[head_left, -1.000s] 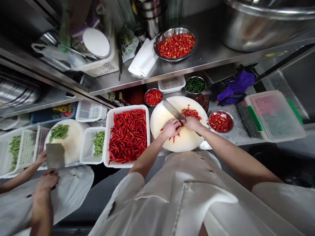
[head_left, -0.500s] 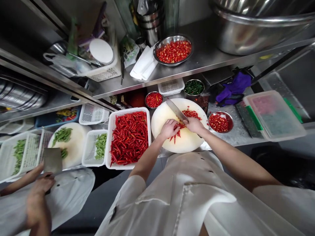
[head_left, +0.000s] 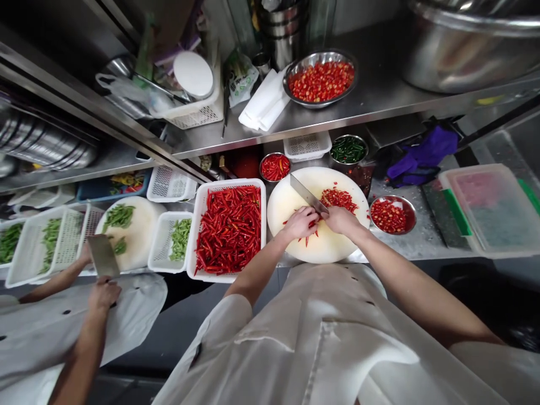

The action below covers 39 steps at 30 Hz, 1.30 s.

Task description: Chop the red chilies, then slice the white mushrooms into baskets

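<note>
A round white cutting board [head_left: 280,197] lies in front of me. My right hand [head_left: 342,220] grips the handle of a kitchen knife [head_left: 304,192], its blade slanting up and left over the board. Close beside the blade, my left hand [head_left: 301,223] has its fingers curled down on red chillies [head_left: 310,239], whose tips stick out toward me. Chopped red chilli [head_left: 338,199] is heaped on the board beyond the knife. To the left stands a white basket [head_left: 190,247] full of whole red chillies [head_left: 230,228].
Right of the board is a metal bowl of chopped chilli [head_left: 390,216]; behind it, bowls of red [head_left: 275,167] and green chillies [head_left: 348,149]. A metal shelf [head_left: 379,109] overhangs the back. At left, a co-worker's hand [head_left: 104,293] holds a cleaver [head_left: 103,256] beside another board [head_left: 143,228].
The view has shifted, so most things sit a little differently in it. My hands stay at the chillies with the knife between them. The co-worker's cleaver has tilted.
</note>
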Tool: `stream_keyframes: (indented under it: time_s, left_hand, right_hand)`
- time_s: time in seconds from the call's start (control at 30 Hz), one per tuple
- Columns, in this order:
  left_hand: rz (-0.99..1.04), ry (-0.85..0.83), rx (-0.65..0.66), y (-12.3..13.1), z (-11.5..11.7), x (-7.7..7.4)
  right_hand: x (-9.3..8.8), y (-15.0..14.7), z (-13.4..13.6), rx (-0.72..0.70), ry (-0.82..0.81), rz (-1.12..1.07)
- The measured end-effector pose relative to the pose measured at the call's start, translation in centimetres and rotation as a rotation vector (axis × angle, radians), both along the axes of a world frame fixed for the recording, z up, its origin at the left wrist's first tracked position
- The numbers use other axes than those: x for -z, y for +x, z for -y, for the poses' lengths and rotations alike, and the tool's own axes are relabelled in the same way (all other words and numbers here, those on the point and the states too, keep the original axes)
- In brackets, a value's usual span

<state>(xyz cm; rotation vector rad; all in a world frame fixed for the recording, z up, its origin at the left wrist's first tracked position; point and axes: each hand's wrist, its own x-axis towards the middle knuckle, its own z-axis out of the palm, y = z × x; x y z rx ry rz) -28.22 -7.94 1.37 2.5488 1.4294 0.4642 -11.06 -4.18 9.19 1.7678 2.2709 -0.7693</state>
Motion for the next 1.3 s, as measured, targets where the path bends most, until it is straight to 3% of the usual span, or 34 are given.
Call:
stream_keyframes:
  time_s: [0.4,0.8,1.0,1.3]
  left_hand:
    - [0.006,0.027,-0.175,0.3,2.8,0.7]
    - [0.021,0.083,-0.147,-0.4,4.3,1.6]
    - [0.056,0.067,-0.147,-0.5,4.8,2.3]
    - [0.058,0.063,-0.135,-0.4,5.2,2.1]
  right_hand:
    - [0.4,-0.4,1.0,-0.006,-0.027,0.034]
    - [0.2,-0.7,1.9,-0.051,-0.005,0.021]
    - [-0.2,-0.8,2.8,-0.004,-0.053,0.034]
    - [0.4,-0.9,3.3,-0.035,-0.044,0.024]
